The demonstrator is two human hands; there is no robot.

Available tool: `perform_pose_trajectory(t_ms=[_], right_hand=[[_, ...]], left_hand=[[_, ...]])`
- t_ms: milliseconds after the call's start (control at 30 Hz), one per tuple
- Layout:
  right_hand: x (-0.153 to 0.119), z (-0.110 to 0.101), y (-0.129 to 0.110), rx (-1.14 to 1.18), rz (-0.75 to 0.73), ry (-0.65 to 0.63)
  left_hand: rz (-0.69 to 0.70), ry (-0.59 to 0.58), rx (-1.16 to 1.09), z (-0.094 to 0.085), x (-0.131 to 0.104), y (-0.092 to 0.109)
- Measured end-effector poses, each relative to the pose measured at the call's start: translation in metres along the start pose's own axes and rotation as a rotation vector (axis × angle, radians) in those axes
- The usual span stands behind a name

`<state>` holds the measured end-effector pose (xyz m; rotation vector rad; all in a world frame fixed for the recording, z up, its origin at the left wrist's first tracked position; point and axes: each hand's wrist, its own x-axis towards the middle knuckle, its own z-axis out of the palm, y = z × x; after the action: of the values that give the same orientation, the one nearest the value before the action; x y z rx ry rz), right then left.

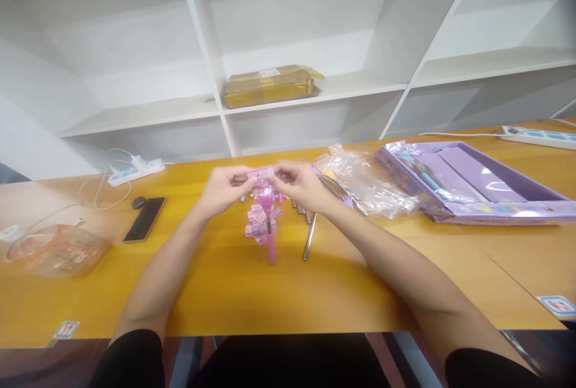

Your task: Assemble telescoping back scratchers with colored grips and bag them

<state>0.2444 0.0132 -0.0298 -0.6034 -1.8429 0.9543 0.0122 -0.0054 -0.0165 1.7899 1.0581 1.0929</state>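
My left hand (226,189) and my right hand (302,183) are raised over the table, pinching the two ends of a small pink packet (261,176) between thumbs and fingers. Below the packet is a pink pen-like item (270,238) in clear wrapping; whether it hangs from the packet or lies on the table I cannot tell. Several small pink packets (261,224) lie in a pile just under my hands. To the right of the pile, near my right wrist, a metal tube (309,238) rests on the table with several more tubes partly hidden by my hand.
Crumpled clear plastic (373,181) and an open purple box (486,214) sit to the right. On the left are a phone (144,220), a power strip (135,172) and a clear orange-rimmed container (67,253). A taped brown carton (270,88) stands on the shelf behind.
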Motion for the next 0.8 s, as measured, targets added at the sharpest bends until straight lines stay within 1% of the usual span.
perform_pose_trajectory(t_ms=[200,433,500,567,600,633,700,767,800], right_hand=[[0.001,-0.004,0.004,0.034,0.049,-0.048],[0.003,-0.009,0.004,-0.062,-0.016,-0.050],[0.005,-0.012,0.005,-0.099,-0.004,-0.049],[0.009,-0.017,0.007,-0.156,0.050,-0.061],[0.010,-0.019,0.007,-0.172,0.106,-0.086],[0.010,-0.021,0.008,-0.172,0.177,-0.139],[0.006,-0.020,0.011,-0.137,0.322,-0.324],[-0.007,-0.011,0.015,-0.127,0.391,-0.495],[-0.015,-0.003,0.019,-0.137,0.388,-0.540]], left_hand=[[0.000,-0.064,0.049,-0.006,0.000,0.000],[-0.005,-0.095,0.041,-0.009,0.002,0.001],[-0.023,-0.101,0.042,-0.010,0.004,-0.001],[-0.058,-0.083,0.032,-0.012,0.006,-0.003],[-0.078,-0.073,0.026,-0.013,0.007,-0.004],[-0.094,-0.058,0.022,-0.014,0.008,-0.005],[-0.118,-0.033,0.012,-0.014,0.010,-0.006],[-0.131,-0.009,-0.003,-0.012,0.011,-0.006],[-0.135,0.003,-0.013,-0.010,0.012,-0.005]])
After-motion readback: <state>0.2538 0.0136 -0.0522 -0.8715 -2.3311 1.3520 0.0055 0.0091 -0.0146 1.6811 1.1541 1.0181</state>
